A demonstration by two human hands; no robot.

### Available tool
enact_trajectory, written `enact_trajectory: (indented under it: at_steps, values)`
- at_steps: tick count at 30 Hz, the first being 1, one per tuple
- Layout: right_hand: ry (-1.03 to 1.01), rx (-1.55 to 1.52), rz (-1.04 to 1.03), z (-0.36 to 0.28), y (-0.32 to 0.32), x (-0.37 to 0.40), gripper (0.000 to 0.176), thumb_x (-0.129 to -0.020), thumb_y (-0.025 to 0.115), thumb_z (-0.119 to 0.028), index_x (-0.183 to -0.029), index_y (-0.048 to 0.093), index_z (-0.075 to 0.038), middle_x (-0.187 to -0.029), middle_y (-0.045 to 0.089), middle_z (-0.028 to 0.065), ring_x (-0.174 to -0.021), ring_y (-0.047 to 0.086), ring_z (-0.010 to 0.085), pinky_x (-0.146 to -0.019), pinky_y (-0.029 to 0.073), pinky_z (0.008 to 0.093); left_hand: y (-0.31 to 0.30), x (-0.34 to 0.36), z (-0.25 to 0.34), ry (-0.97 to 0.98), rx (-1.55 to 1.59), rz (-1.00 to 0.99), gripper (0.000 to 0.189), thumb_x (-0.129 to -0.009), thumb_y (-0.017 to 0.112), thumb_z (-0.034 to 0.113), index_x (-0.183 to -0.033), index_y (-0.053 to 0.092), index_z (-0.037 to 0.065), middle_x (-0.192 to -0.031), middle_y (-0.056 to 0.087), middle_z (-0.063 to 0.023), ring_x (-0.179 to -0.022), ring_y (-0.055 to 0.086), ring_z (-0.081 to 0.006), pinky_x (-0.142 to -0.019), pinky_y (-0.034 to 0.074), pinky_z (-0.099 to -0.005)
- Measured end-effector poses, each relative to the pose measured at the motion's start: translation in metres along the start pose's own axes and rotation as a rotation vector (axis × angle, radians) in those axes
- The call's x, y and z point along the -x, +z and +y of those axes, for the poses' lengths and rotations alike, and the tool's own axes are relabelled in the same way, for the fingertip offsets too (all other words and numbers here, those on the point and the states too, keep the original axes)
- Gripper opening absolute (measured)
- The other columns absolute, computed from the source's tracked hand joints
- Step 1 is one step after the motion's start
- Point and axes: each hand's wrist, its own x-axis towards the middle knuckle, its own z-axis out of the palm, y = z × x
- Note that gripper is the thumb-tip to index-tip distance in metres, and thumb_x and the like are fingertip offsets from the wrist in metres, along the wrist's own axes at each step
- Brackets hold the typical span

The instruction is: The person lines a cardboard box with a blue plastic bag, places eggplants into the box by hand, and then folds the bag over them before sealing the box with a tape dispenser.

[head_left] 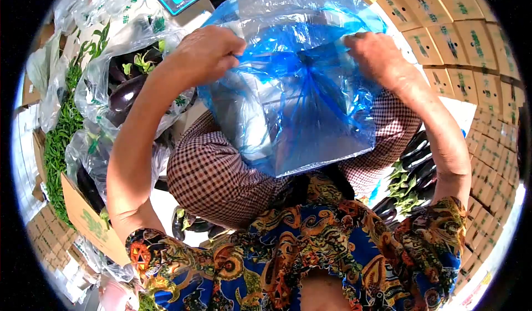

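Your left hand [213, 51]: clamped on blue plastic bag [318, 108] | your right hand [379, 57]: likewise | bag spread between them, upper middle of frame

Blue bag [321, 136]: I see thin, crinkled, translucent plastic
Creases [308, 70]: meeting mid-bag
Spread: wide, left to right, far centre

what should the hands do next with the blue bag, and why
Probably ease the left hand and right hand a little farther apart, keeping their grip on the blue plastic bag. Both hands pinch the film at opposite sides, yet between them it looks bunched, with creases fanning from one spot, so a gentle pull might spread it.
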Motion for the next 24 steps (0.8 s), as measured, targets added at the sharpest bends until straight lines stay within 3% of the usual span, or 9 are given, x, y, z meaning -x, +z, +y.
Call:
enact_trajectory:
  at_steps: [4, 6, 7, 8, 14, 17, 20, 23, 24]
  values:
    - [-0.254, -0.368, -0.200, -0.055, 0.025, -0.042, 0.047, -0.078, 0.065, -0.013, -0.123, 0.055, -0.009, -0.115, 0.059, 0.0204, -0.105, 0.057, 0.0404, -0.089, 0.047, 0.0482, 0.004, -0.001, -0.008, 0.070, 0.159, 0.281, 0.021, -0.082, 0.060, 0.019, -0.092, 0.061, 0.000, -0.085, 0.061, -0.0162, -0.081, 0.059, -0.0342, -0.073, 0.047, -0.0400]
    - [-0.255, -0.263, -0.006, -0.081, 0.053, -0.063, 0.046, -0.082, 0.067, -0.027, -0.121, 0.054, -0.007, -0.125, 0.054, 0.0199, -0.115, 0.051, 0.0422, -0.096, 0.041, 0.0557, 0.038, 0.003, -0.023, 0.151, 0.224, 0.524, 0.023, -0.082, 0.059, 0.021, -0.091, 0.060, 0.000, -0.086, 0.062, -0.0158, -0.079, 0.060, -0.0339, -0.071, 0.048, -0.0401]
    - [-0.247, -0.283, -0.132, -0.082, 0.074, -0.084, 0.055, -0.082, 0.066, -0.031, -0.129, 0.049, -0.007, -0.131, 0.048, 0.0187, -0.122, 0.042, 0.0458, -0.102, 0.033, 0.0583, 0.039, 0.007, -0.019, 0.160, 0.222, 0.522, 0.022, -0.083, 0.059, 0.020, -0.091, 0.061, 0.000, -0.087, 0.062, -0.0151, -0.080, 0.060, -0.0330, -0.072, 0.048, -0.0397]
    - [-0.336, -0.351, -0.004, -0.070, 0.142, -0.092, 0.062, -0.084, 0.062, -0.019, -0.140, 0.038, -0.009, -0.130, 0.048, 0.0189, -0.120, 0.044, 0.0396, -0.105, 0.035, 0.0485, 0.041, 0.014, -0.014, 0.168, 0.222, 0.518, 0.020, -0.083, 0.059, 0.019, -0.091, 0.061, 0.001, -0.087, 0.063, -0.0145, -0.081, 0.061, -0.0322, -0.072, 0.049, -0.0393]
    - [-0.348, -0.322, -0.500, -0.100, 0.102, -0.066, 0.043, -0.087, 0.053, -0.024, -0.125, 0.048, -0.006, -0.122, 0.054, 0.0184, -0.113, 0.049, 0.0369, -0.101, 0.038, 0.0440, 0.065, 0.110, -0.002, -0.529, 0.558, 0.700, 0.019, -0.081, 0.065, 0.011, -0.098, 0.065, 0.006, -0.095, 0.065, -0.0111, -0.088, 0.063, -0.0301, -0.079, 0.050, -0.0369]
    - [-0.395, -0.307, -0.552, -0.125, 0.099, -0.066, 0.037, -0.088, 0.049, -0.026, -0.117, 0.053, -0.004, -0.118, 0.057, 0.0182, -0.109, 0.052, 0.0356, -0.099, 0.040, 0.0418, 0.068, 0.148, -0.040, -0.577, -0.057, 0.774, 0.031, -0.077, 0.068, 0.009, -0.108, 0.063, 0.008, -0.105, 0.061, -0.0093, -0.101, 0.059, -0.0300, -0.088, 0.046, -0.0389]
    - [-0.372, -0.173, -0.654, -0.129, 0.094, -0.082, 0.035, -0.089, 0.045, -0.028, -0.110, 0.058, -0.003, -0.113, 0.060, 0.0180, -0.105, 0.055, 0.0342, -0.098, 0.041, 0.0396, 0.050, 0.184, -0.087, -0.727, -0.363, 0.542, 0.069, -0.066, 0.077, 0.022, -0.130, 0.052, 0.015, -0.128, 0.049, -0.0077, -0.122, 0.042, -0.0308, -0.096, 0.037, -0.0471]
    - [-0.366, -0.058, -0.709, -0.111, 0.085, -0.102, 0.038, -0.090, 0.041, -0.030, -0.102, 0.064, -0.001, -0.109, 0.063, 0.0177, -0.101, 0.058, 0.0329, -0.096, 0.043, 0.0373, 0.046, 0.201, -0.127, -0.784, -0.423, 0.182, 0.076, -0.064, 0.078, 0.024, -0.134, 0.049, 0.016, -0.126, 0.049, -0.0106, -0.122, 0.043, -0.0307, -0.097, 0.036, -0.0472]
    - [-0.308, -0.144, -0.502, -0.095, 0.136, -0.106, 0.034, -0.086, 0.047, -0.027, -0.098, 0.064, 0.000, -0.107, 0.064, 0.0189, -0.100, 0.060, 0.0331, -0.094, 0.045, 0.0376, 0.043, 0.201, -0.135, -0.789, -0.379, 0.098, 0.074, -0.063, 0.078, 0.024, -0.131, 0.050, 0.016, -0.124, 0.050, -0.0116, -0.122, 0.043, -0.0308, -0.096, 0.036, -0.0467]
